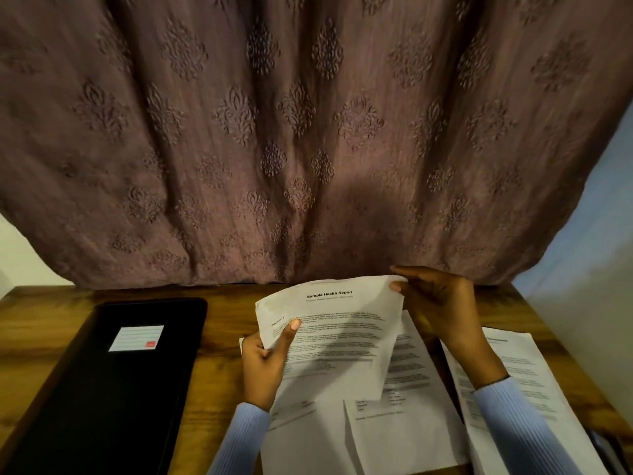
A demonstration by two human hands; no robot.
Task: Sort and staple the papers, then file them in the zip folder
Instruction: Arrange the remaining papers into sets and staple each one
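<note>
curtain (308,132): mauve, embossed pattern, hangs behind the table's far edge and fills most of the view.
table (222,337): wood top; the far edge meets the curtain, the left and right edges are in view. Bare wood shows between the zip folder and the papers, also along the far edge.
zip folder (113,382): 1, black, lying flat on the table's left half, white label with a red patch on top. Apart from the papers.
loose papers (411,423): about 3 overlapping sheets flat on the table, centre-near; exact count hard to tell.
right pile (513,371): 1 stack of printed sheets by the table's right edge, partly under the right forearm.
health report sheet (335,323): 1, titled "Sample Health Report", lifted off the table above the loose papers, curved.
right hand (442,310): raised, thumb and fingers pinch the sheet's top right corner.
left hand (267,358): thumb on top, fingers curled under, grips the sheet's left edge.
sleeves: 2, light blue ribbed.
</note>
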